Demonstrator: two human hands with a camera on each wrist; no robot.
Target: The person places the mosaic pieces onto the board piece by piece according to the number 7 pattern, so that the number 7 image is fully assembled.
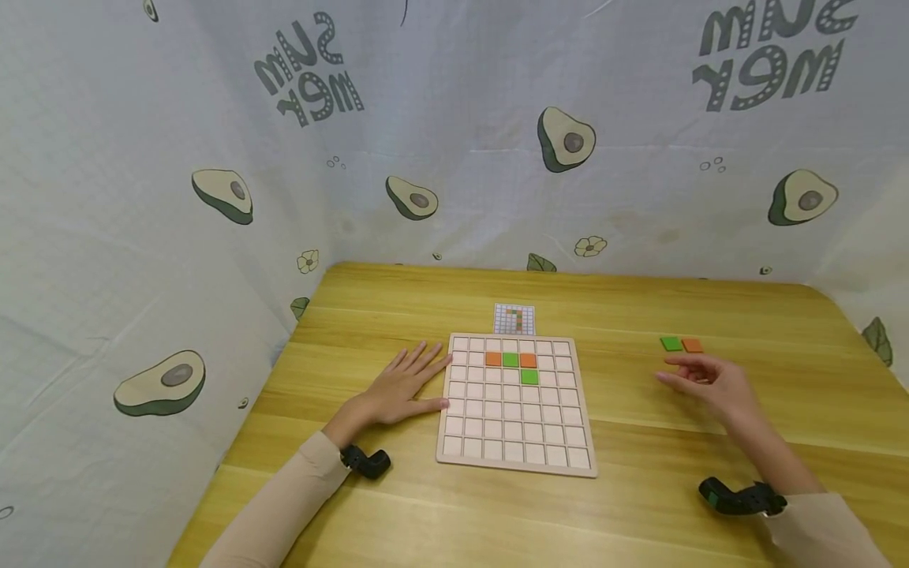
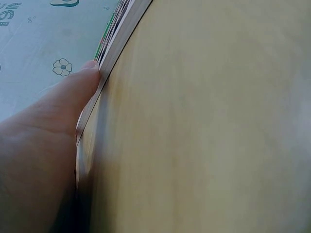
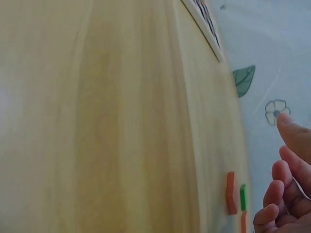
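My left hand (image 1: 401,394) lies with spread fingers on the table, thumb and fingertips touching the left edge of the white gridded board (image 1: 491,409). In the left wrist view the thumb rests against the board's side (image 2: 119,46). Two orange tiles (image 1: 493,359) and two green tiles (image 1: 529,377) sit in the board's upper cells. My right hand (image 1: 717,386) hovers right of the board, fingers loosely bent and apart, nothing visible between them. Just beyond it lie a green tile (image 1: 671,344) and an orange tile (image 1: 692,345). The right wrist view shows another orange tile (image 3: 231,193) nearer the camera.
A small printed grid card (image 1: 514,319) with coloured squares lies against the board's far edge. The wooden table (image 1: 639,521) ends at a white cloth (image 1: 469,213) printed with avocados, which hangs behind and at the sides.
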